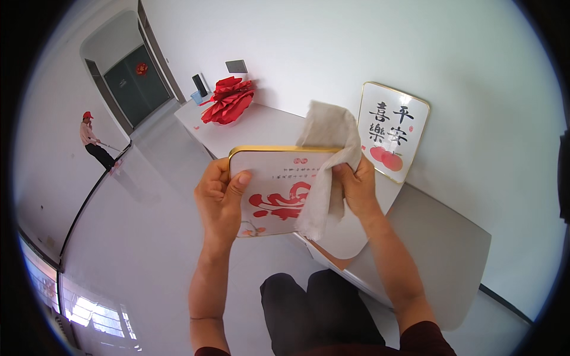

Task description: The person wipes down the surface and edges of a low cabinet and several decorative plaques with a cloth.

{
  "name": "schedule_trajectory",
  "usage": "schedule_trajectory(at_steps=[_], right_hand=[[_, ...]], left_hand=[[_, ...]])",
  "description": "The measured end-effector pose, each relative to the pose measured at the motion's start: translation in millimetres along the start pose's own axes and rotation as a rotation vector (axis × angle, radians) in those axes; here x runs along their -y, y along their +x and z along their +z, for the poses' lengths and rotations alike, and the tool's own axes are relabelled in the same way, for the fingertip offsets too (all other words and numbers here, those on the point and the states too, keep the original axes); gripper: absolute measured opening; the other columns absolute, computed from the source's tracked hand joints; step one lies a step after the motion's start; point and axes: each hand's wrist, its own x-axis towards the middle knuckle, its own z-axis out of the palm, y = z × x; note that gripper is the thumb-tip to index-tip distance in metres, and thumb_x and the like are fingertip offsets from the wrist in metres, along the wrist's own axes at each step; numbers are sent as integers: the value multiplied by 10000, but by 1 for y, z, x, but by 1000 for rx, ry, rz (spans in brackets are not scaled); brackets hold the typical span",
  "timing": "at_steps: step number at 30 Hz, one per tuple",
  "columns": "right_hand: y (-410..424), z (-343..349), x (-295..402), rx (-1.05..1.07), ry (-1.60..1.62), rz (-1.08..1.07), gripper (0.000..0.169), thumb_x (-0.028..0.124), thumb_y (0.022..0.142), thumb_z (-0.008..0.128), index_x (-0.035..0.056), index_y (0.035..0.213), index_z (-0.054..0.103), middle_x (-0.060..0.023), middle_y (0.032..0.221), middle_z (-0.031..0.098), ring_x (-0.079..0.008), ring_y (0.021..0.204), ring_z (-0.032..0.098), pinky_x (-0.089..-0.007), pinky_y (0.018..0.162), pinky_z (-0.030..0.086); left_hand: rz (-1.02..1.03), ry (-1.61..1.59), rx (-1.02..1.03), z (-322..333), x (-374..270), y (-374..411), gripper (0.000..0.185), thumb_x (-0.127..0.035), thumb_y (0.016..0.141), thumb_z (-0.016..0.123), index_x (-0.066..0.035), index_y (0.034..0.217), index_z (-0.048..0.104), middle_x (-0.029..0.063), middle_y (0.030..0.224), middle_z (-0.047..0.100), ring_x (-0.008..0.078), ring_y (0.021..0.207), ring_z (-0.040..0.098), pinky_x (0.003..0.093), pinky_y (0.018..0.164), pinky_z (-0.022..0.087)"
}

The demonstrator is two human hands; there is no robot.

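I hold up a gold-rimmed decorative panel [267, 187] with rounded corners, printed with red Chinese calligraphy. My left hand [221, 200] grips its left edge, thumb on the printed face. At the opposite edge, my right hand [358, 184] pinches a beige cloth [327, 129] against the panel. The cloth drapes over the top rim and hangs down the front, hiding the panel's right part. Behind my right hand, a second gold-rimmed panel [394, 133] with black characters and red fruit leans against the wall.
A long low cabinet [276, 118] with a grey section [436, 249] runs along the wall. On its far end sit a red folded-paper decoration [229, 100], a blue cup [196, 97] and a black upright object [199, 85]. Across the floor, a person [93, 140] in a red cap holds a long handle.
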Motion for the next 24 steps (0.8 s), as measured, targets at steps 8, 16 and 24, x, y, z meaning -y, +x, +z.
schedule_trajectory(at_steps=[8, 16, 24], right_hand=[[-27, 33, -26, -90, -112, 150, 360, 186, 976, 677, 6, 1278, 600, -79, 1136, 703, -149, 1020, 648, -297, 891, 519], [-59, 37, -42, -163, -357, 76, 264, 163, 965, 687, 6, 1176, 658, -55, 1020, 722, -113, 917, 636, -279, 824, 509], [-53, 19, -31, -130, -271, 384, 219, 164, 1009, 639, -17, 1130, 666, -46, 965, 708, -88, 801, 623, -272, 708, 524]], left_hand=[[-55, -192, -236, -10, 31, -22, 229, -158, 989, 680, 30, 1080, 587, 81, 969, 709, 98, 879, 628, 245, 866, 483], [11, -326, -441, -16, 27, -39, 253, -188, 983, 695, 18, 1066, 573, 82, 958, 701, 96, 875, 618, 255, 870, 489], [-69, -445, -599, -36, 35, -64, 245, -204, 1028, 622, 4, 1094, 511, 108, 1096, 662, 151, 990, 637, 341, 918, 529]])
